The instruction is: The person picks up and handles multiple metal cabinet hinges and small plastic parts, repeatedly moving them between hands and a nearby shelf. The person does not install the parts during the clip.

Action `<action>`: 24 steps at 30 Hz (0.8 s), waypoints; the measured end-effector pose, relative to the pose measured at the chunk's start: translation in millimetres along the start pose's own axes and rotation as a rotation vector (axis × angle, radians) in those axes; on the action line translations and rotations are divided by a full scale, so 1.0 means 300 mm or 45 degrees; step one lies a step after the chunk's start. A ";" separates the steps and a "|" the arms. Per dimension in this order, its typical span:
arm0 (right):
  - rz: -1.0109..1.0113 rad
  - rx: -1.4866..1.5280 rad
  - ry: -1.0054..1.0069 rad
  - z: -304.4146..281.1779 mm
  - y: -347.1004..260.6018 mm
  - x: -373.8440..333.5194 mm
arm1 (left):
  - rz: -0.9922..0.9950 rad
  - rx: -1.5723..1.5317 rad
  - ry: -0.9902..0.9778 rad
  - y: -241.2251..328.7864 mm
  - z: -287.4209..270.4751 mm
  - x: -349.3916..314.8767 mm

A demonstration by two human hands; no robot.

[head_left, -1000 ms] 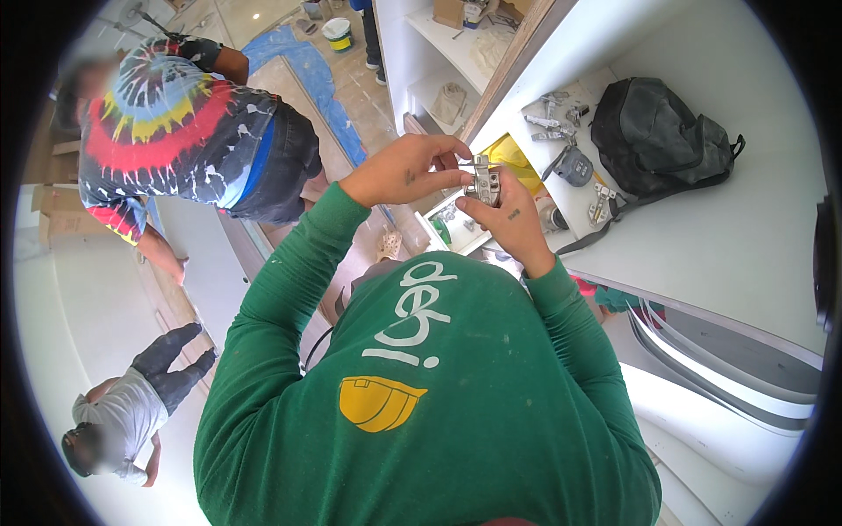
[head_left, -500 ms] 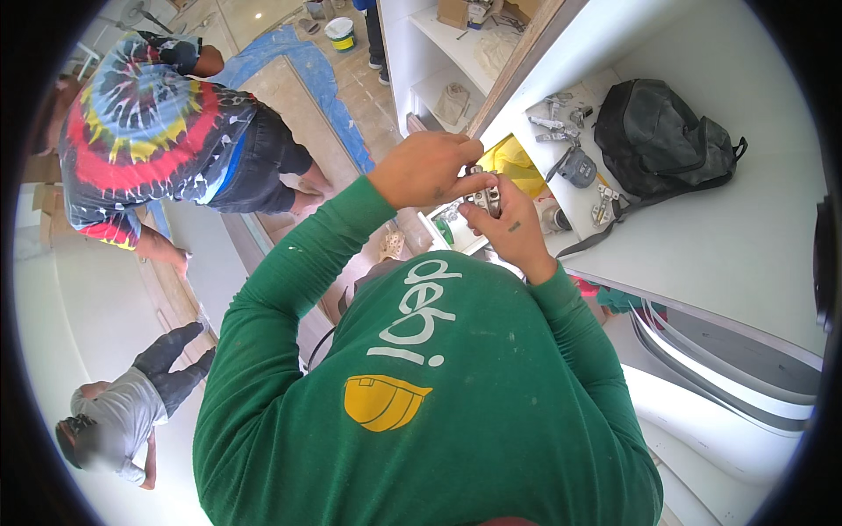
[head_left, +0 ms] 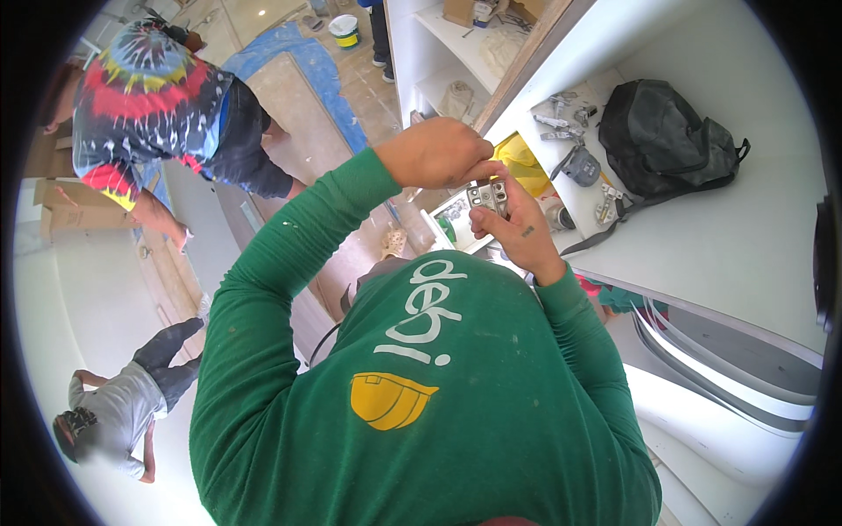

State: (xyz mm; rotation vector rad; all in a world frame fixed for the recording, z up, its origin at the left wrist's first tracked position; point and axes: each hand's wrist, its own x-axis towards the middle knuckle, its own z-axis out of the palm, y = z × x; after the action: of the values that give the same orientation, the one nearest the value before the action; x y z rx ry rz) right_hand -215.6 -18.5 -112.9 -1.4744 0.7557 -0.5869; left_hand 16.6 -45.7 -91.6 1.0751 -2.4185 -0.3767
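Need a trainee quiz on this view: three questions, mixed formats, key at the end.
1. Multiple choice. What does the right hand hold?
A) a roll of tape
B) a metal fitting
C) a paintbrush

2. True or false: the dark backpack and several loose metal fittings lie on the same white shelf.

3. Fill in the colour: the sheet spread on the floor near the bucket is ____.

Key: 1. B; 2. true; 3. blue.
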 end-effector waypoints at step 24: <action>0.108 0.121 -0.240 0.016 -0.006 -0.030 | -0.194 -0.427 -0.225 0.015 -0.136 -0.038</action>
State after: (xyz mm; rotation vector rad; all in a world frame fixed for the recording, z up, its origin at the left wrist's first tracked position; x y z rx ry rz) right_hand -217.6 -8.8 -110.7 -1.3815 0.6315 -0.4077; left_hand 41.6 -36.5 -58.3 1.1121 -2.3138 -0.9273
